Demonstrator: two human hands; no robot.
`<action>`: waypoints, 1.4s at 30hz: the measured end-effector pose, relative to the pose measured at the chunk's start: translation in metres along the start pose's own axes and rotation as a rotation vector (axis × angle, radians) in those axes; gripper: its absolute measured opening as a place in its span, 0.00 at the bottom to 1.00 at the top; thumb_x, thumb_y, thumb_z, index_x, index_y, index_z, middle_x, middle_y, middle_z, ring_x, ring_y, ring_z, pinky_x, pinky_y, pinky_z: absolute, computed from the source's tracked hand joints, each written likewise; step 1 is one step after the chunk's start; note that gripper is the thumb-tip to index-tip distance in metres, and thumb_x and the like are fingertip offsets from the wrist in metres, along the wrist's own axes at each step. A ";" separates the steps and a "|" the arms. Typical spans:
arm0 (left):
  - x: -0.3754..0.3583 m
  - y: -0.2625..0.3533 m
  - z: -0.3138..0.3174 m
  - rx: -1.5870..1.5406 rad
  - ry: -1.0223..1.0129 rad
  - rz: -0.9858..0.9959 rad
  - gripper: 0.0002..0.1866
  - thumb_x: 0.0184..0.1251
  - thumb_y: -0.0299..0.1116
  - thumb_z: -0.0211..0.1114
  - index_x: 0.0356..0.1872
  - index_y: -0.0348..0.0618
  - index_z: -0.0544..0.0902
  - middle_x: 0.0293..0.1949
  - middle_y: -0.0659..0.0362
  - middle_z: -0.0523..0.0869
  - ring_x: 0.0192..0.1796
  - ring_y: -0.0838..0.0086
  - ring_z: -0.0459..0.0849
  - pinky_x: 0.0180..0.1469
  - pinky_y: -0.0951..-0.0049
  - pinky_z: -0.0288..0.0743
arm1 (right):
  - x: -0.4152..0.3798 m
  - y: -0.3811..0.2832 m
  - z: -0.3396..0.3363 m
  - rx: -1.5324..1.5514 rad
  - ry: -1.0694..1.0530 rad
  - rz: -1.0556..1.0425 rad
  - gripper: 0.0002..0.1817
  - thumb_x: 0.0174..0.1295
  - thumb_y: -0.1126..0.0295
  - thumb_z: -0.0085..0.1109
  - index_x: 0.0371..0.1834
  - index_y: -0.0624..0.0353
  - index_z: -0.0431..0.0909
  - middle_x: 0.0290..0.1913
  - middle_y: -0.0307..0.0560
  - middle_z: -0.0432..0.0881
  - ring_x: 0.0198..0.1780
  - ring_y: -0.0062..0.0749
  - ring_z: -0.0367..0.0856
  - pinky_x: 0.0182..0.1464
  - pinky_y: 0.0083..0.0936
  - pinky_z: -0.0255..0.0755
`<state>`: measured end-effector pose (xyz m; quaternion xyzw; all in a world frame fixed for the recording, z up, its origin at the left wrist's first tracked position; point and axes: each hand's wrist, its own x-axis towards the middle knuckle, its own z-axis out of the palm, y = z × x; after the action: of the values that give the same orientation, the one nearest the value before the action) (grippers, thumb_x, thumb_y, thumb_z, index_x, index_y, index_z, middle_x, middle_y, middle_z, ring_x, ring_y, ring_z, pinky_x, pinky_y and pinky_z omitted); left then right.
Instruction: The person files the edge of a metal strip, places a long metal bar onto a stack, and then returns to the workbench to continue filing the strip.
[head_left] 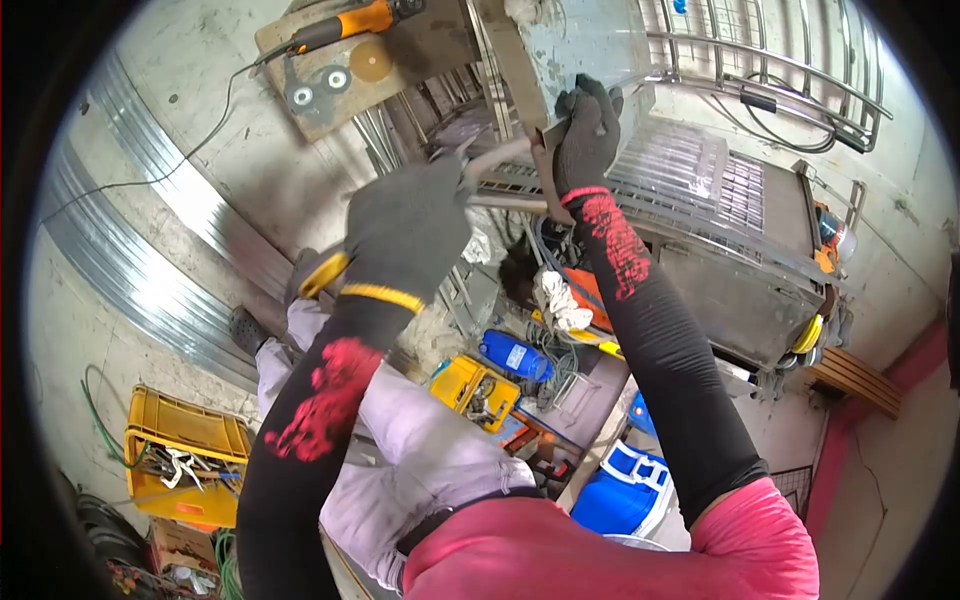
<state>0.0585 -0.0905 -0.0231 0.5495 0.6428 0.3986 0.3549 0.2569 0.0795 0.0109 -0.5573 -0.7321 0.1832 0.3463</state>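
My left hand (410, 220), in a dark grey glove with a yellow cuff, is closed around a hammer (500, 155), which is blurred by motion. A yellow-and-dark handle end (325, 275) sticks out behind the wrist. The hammer head is close to the edge of a grey metal sheet (600, 45) and beside my right wrist. My right hand (588, 130), also in a dark grey glove, has its fingers curled over the sheet's lower edge. Its grip is partly hidden by the glove.
An orange angle grinder (345, 25) lies on a board with discs. Stainless racks (770, 60) and a metal cabinet (730, 290) stand right. Below are yellow tool crates (190, 420), a blue bottle (515, 355) and a blue cooler (620, 490). Corrugated sheets (140, 270) lie left.
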 end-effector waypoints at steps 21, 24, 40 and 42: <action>0.030 0.020 0.012 0.050 0.107 0.058 0.14 0.76 0.45 0.64 0.47 0.47 0.87 0.31 0.49 0.90 0.36 0.48 0.91 0.41 0.46 0.82 | -0.001 -0.003 0.005 0.151 0.029 0.052 0.21 0.73 0.68 0.52 0.58 0.77 0.82 0.59 0.52 0.76 0.45 0.30 0.80 0.55 0.25 0.77; 0.023 0.011 -0.004 0.047 0.004 0.031 0.14 0.76 0.45 0.63 0.43 0.46 0.89 0.35 0.49 0.92 0.42 0.49 0.92 0.45 0.47 0.84 | -0.004 -0.004 0.001 0.186 0.010 0.124 0.21 0.74 0.66 0.53 0.56 0.76 0.83 0.52 0.57 0.82 0.58 0.39 0.80 0.64 0.33 0.75; 0.030 0.017 0.016 0.068 0.059 0.049 0.12 0.76 0.42 0.63 0.45 0.45 0.88 0.35 0.50 0.92 0.42 0.52 0.92 0.46 0.49 0.84 | 0.002 0.000 -0.003 0.125 -0.044 0.087 0.23 0.76 0.62 0.52 0.60 0.72 0.84 0.49 0.60 0.84 0.66 0.46 0.77 0.76 0.36 0.66; 0.029 0.023 0.009 0.101 0.048 0.044 0.10 0.73 0.41 0.65 0.42 0.46 0.87 0.35 0.51 0.91 0.41 0.52 0.92 0.45 0.50 0.84 | 0.004 0.002 -0.013 -0.108 -0.027 -0.084 0.22 0.76 0.63 0.52 0.62 0.70 0.83 0.52 0.61 0.85 0.65 0.47 0.78 0.77 0.38 0.65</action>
<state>0.0720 -0.0591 -0.0071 0.5710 0.6582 0.3865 0.3022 0.2668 0.0826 0.0194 -0.5414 -0.7683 0.1362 0.3132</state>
